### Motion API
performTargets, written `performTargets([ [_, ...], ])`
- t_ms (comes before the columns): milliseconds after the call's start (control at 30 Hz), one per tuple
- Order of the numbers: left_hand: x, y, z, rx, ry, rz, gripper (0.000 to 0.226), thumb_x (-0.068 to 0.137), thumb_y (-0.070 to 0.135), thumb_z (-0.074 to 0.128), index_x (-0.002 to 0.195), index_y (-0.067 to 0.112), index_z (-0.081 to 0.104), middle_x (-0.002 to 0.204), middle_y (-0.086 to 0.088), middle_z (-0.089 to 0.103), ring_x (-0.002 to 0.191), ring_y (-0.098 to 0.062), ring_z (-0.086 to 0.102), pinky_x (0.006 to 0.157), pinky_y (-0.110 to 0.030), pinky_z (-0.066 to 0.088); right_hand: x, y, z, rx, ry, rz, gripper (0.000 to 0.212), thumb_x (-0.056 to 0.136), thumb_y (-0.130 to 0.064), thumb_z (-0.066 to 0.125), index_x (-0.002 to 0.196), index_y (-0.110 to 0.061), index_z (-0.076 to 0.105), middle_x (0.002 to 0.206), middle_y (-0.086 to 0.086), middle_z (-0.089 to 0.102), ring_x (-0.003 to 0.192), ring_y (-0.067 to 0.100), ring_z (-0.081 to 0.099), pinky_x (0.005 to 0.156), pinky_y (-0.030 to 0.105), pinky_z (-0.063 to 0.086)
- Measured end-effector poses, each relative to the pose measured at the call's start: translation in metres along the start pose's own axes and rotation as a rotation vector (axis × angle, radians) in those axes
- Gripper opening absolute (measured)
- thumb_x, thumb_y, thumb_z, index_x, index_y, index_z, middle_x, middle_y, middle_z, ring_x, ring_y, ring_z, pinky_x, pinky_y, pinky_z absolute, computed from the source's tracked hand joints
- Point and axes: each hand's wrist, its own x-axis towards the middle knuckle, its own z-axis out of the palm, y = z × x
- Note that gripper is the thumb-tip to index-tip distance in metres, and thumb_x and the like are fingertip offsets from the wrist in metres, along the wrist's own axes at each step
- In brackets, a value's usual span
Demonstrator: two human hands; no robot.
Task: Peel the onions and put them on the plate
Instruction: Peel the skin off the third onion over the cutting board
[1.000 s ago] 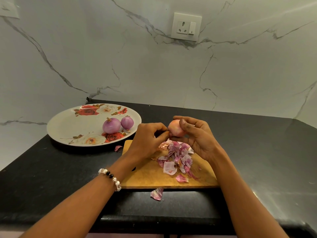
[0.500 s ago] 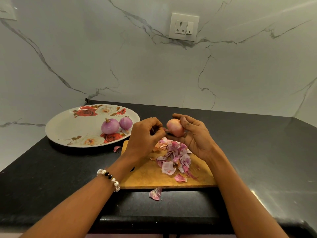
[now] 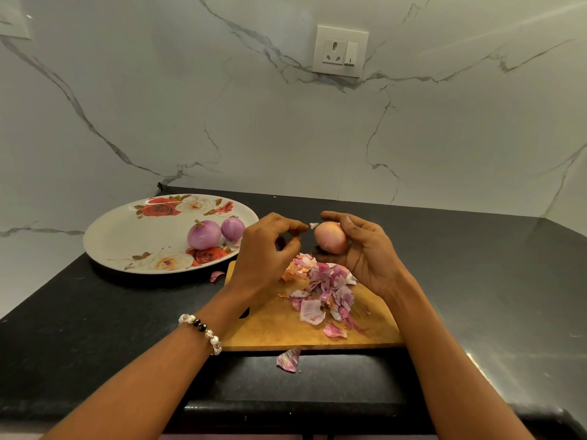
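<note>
My right hand (image 3: 365, 252) holds a pale pink onion (image 3: 330, 238) above the far end of the wooden cutting board (image 3: 270, 328), fingers curled round it. Just left of the onion, my left hand (image 3: 266, 249) pinches a tiny scrap of skin (image 3: 313, 225) between thumb and fingertip, a small gap apart from the onion. Two peeled purple onions (image 3: 204, 235) (image 3: 232, 228) lie on the floral plate (image 3: 127, 236) at the left. A heap of onion skins (image 3: 320, 290) lies on the board under my hands.
The board sits on a black counter (image 3: 476, 296) against a marble wall with a socket (image 3: 340, 51). One loose skin (image 3: 288, 360) lies in front of the board, another (image 3: 217, 275) between board and plate.
My left hand has drawn back from the onion, taking a small bit of skin with it. Both hands have risen slightly, and my right hand still holds the onion.
</note>
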Motion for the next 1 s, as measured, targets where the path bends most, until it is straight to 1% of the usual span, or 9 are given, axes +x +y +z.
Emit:
performTargets([
  [133,-0.002,0.003,0.000,-0.069,-0.050,-0.012,0.021,0.087,0.019,0.066,0.106,0.012,0.071,0.096,0.002,0.069,0.079,-0.001,0.060,0.069,-0.006,0.048,-0.001,0.001,-0.001,-0.031,-0.024,0.007,0.027,0.102,-0.012,0.043,0.111,-0.005,0.067,0.128,0.025,0.058,0.105,0.040,0.064,0.073,0.046,0.061],
  [233,-0.003,0.003,0.000,-0.064,-0.075,0.024,0.024,0.083,0.020,0.070,0.106,0.011,0.071,0.094,0.000,0.071,0.076,-0.001,0.061,0.070,-0.006,0.047,0.000,0.002,-0.001,-0.026,-0.031,0.025,0.026,0.101,-0.012,0.044,0.110,-0.004,0.068,0.127,0.026,0.057,0.107,0.040,0.063,0.073,0.047,0.061],
  [367,-0.003,-0.003,0.001,0.026,-0.056,0.106,0.018,0.081,0.018,0.073,0.097,0.010,0.073,0.086,-0.003,0.072,0.072,-0.006,0.062,0.064,-0.010,0.051,-0.001,0.003,0.000,-0.051,-0.046,0.027,0.026,0.099,-0.014,0.046,0.109,-0.004,0.068,0.122,0.023,0.059,0.102,0.037,0.066,0.072,0.048,0.062],
  [533,-0.006,-0.001,0.002,0.127,-0.078,0.152,0.008,0.082,0.018,0.068,0.084,0.011,0.068,0.077,0.000,0.066,0.064,-0.005,0.054,0.059,-0.005,0.039,0.000,0.004,0.002,-0.026,-0.050,0.033,0.027,0.100,-0.015,0.046,0.111,-0.001,0.067,0.121,0.023,0.059,0.101,0.036,0.067,0.070,0.045,0.063],
  [600,-0.006,-0.001,0.003,0.139,-0.101,0.146,0.009,0.083,0.020,0.065,0.083,0.012,0.065,0.076,0.001,0.063,0.063,-0.006,0.052,0.058,-0.006,0.037,0.000,0.004,0.003,-0.021,-0.057,0.035,0.028,0.098,-0.017,0.048,0.111,-0.002,0.066,0.122,0.023,0.059,0.101,0.036,0.067,0.070,0.045,0.063],
  [733,-0.006,-0.002,0.005,0.166,-0.189,0.149,0.011,0.082,0.023,0.062,0.082,0.012,0.063,0.075,0.001,0.060,0.063,-0.009,0.052,0.056,-0.013,0.042,0.001,0.004,0.002,-0.027,-0.041,0.009,0.026,0.098,-0.016,0.047,0.113,-0.004,0.066,0.125,0.024,0.057,0.101,0.037,0.067,0.069,0.045,0.063],
  [867,-0.005,-0.003,0.003,0.182,-0.090,0.107,0.017,0.081,0.029,0.058,0.078,0.014,0.065,0.073,0.001,0.063,0.061,-0.010,0.054,0.053,-0.012,0.042,0.004,0.006,-0.001,0.044,0.040,0.007,0.023,0.100,-0.009,0.047,0.116,-0.004,0.064,0.131,0.026,0.052,0.111,0.046,0.063,0.071,0.049,0.062],
  [933,-0.004,-0.005,0.002,0.199,-0.044,0.080,0.028,0.085,0.037,0.056,0.074,0.014,0.068,0.069,0.001,0.065,0.058,-0.009,0.054,0.050,-0.016,0.043,0.005,0.006,-0.001,0.074,0.060,0.010,0.023,0.098,-0.007,0.050,0.117,-0.003,0.063,0.132,0.026,0.051,0.113,0.047,0.061,0.073,0.051,0.062],
  [1000,-0.004,-0.008,0.003,0.234,-0.038,0.083,0.035,0.086,0.044,0.058,0.073,0.015,0.071,0.068,0.002,0.065,0.057,-0.007,0.053,0.049,-0.015,0.039,0.004,0.005,-0.001,0.063,0.063,0.014,0.023,0.097,-0.004,0.051,0.117,-0.003,0.063,0.131,0.024,0.052,0.113,0.045,0.061,0.072,0.049,0.062],
])
